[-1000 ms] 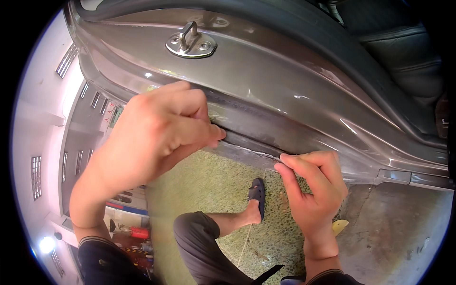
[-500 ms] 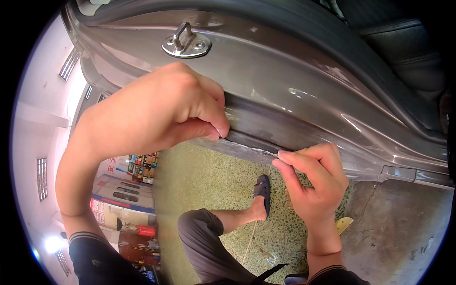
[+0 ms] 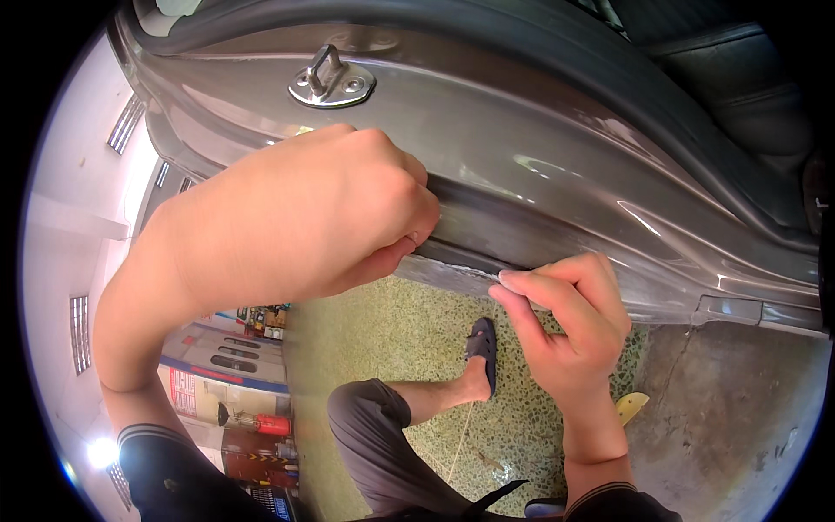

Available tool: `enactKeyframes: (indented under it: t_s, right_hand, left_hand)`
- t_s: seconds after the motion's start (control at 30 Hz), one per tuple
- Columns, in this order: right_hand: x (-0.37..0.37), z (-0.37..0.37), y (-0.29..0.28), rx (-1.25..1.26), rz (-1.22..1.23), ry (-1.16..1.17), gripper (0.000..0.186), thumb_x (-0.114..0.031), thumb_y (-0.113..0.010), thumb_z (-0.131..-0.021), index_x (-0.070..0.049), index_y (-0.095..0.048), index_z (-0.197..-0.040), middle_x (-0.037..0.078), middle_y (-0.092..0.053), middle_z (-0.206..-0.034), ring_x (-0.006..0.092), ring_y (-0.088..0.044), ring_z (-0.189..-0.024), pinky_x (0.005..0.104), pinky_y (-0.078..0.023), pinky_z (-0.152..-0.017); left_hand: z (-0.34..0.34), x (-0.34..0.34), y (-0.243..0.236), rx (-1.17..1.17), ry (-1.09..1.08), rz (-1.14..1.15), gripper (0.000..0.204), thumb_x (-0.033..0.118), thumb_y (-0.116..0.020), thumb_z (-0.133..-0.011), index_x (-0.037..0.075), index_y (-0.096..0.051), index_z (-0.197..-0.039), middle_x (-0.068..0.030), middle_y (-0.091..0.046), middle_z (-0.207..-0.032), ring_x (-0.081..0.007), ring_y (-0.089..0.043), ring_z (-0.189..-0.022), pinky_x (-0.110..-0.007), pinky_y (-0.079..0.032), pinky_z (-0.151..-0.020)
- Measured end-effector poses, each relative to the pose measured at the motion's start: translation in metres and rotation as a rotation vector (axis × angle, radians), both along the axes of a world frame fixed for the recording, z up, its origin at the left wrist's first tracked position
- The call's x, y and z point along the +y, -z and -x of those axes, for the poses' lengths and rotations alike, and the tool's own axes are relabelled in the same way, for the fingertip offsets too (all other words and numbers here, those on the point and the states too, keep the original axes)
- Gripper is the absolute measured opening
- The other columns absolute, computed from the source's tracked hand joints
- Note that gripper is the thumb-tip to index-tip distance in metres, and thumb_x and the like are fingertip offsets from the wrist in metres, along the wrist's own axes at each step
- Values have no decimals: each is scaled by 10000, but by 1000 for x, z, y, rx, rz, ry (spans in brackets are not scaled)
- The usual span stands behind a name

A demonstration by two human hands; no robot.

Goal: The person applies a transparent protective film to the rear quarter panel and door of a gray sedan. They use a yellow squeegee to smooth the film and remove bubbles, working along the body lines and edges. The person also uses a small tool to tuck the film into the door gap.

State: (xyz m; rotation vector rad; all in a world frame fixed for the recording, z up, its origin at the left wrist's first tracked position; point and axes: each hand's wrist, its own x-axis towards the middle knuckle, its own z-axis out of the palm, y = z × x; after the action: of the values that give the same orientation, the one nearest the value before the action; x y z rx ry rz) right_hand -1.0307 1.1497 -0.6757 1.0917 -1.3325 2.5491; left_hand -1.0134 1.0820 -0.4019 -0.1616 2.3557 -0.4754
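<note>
A thin dark strip (image 3: pixel 474 257) with a ragged whitish lower edge runs along the grey car body (image 3: pixel 417 130) at the door opening. My left hand (image 3: pixel 365 204) reaches over from the left, bent at the wrist, its fingers curled in a pinch against the strip. The back of that hand hides most of its fingertips. Farther right, my right hand (image 3: pixel 574 317) pinches the strip's lower edge between thumb and forefinger. A short stretch of the strip shows between the two hands. Above my left hand, a metal door striker (image 3: pixel 333 84) is bolted to the body.
A black rubber seal (image 3: pixel 557 65) borders the door opening, with a dark seat (image 3: pixel 726 78) inside. Below are my bent leg (image 3: pixel 370 426), a sandal (image 3: pixel 480 348) and speckled green floor (image 3: pixel 348 339). A yellow piece (image 3: pixel 631 406) lies near my right wrist; shelves and a red object (image 3: pixel 271 424) stand left.
My left hand has rolled over and shifted slightly right, so its knuckles now cover the fingertips. My right hand keeps its pinch with a very small shift. The view has tilted slightly.
</note>
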Motion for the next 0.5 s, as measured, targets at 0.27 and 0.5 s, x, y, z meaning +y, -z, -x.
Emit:
enactKeyframes:
  t_s: [0.27, 0.5]
  right_hand:
    - [-2, 0, 1, -7, 18, 25, 260, 12, -896, -681, -81, -779, -894, 12, -622, -794, 197, -554, -681, 319, -416, -561]
    - [-2, -3, -1, -22, 3, 46, 267, -4, -906, -654, -90, -783, -875, 9, -616, -783, 200, -553, -681, 321, -417, -561]
  left_hand:
    - [-10, 6, 1, 23, 72, 75, 110, -11, -724, -832, 20, -657, -914, -104, -656, -852, -329, -662, -765, -434, -533, -665]
    - [-38, 5, -2, 364, 39, 69, 135, -92, -709, -871, 0, -658, -955, -129, -674, -892, -328, -687, -788, -383, -559, -710]
